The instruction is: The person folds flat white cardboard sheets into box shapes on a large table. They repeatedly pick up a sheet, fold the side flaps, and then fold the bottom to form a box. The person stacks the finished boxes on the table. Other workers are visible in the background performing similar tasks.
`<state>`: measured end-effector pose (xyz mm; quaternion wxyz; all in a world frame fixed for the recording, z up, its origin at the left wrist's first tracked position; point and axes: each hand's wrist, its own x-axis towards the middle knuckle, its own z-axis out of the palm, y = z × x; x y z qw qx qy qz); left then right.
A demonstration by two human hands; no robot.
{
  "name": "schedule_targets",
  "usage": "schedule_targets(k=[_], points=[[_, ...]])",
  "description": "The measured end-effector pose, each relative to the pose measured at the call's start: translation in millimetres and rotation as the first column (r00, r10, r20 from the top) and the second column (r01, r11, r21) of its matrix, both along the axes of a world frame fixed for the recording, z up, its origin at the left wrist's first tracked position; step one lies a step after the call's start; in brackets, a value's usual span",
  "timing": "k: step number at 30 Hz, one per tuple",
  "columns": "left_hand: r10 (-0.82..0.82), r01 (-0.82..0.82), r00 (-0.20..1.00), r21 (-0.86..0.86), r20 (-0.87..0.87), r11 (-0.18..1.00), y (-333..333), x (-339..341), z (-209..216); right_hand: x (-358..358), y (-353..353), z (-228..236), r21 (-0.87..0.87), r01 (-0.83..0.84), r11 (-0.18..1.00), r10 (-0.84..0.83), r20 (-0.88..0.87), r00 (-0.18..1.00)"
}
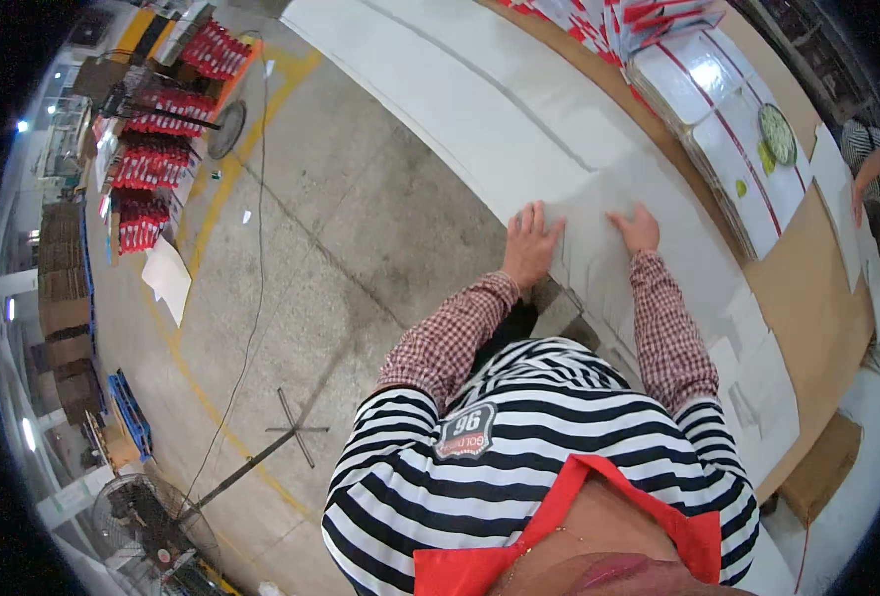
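The pale sheet [609, 263] is spread beneath both hands on the brown table [817, 288]. Its left edge is covered by the left hand [531, 243], palm down with fingers extended; its surface is met by the right hand [640, 230], with thumb and fingers parted. Nothing is seen to be gripped by either. Creasing could be caused by uneven pressure, and slipping toward the floor [361, 199], left of the left hand, by a sideways push. Beyond the right hand, the glossy stack [698, 109] and its round dish [778, 134] could be disturbed by a careless reach.
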<state>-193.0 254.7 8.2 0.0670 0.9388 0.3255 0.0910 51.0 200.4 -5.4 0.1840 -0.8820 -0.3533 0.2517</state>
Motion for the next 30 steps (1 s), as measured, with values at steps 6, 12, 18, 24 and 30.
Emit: schedule_targets(k=[6, 12, 18, 24, 30], points=[[0.062, -0.062, 0.998, 0.018, 0.012, 0.998, -7.8, -8.2, -8.5, 0.5, -11.4, -6.4, 0.224, -0.002, 0.974, 0.024, -0.093, 0.995], [0.096, -0.092, 0.99, -0.041, 0.103, 0.995, -18.8, -18.4, 11.4, 19.9, -22.2, 3.8, 0.253, -0.019, 0.967, 0.1, -0.309, 0.946], [0.036, -0.027, 0.996, -0.107, 0.082, 0.994, -24.1, -34.1, 17.5, -15.2, -30.8, 17.2, 0.165, -0.226, 0.96, 0.244, -0.103, 0.964], [0.049, -0.04, 0.993, -0.085, 0.107, 0.996, -19.2, -28.0, 6.8, -19.3, -21.9, 2.5, 0.162, -0.234, 0.959, 0.231, 0.039, 0.972], [0.113, -0.11, 0.993, -0.066, 0.043, 0.992, -6.3, -6.9, -24.4, 5.9, -5.5, -22.8, 0.096, -0.204, 0.974, 0.206, -0.011, 0.979]])
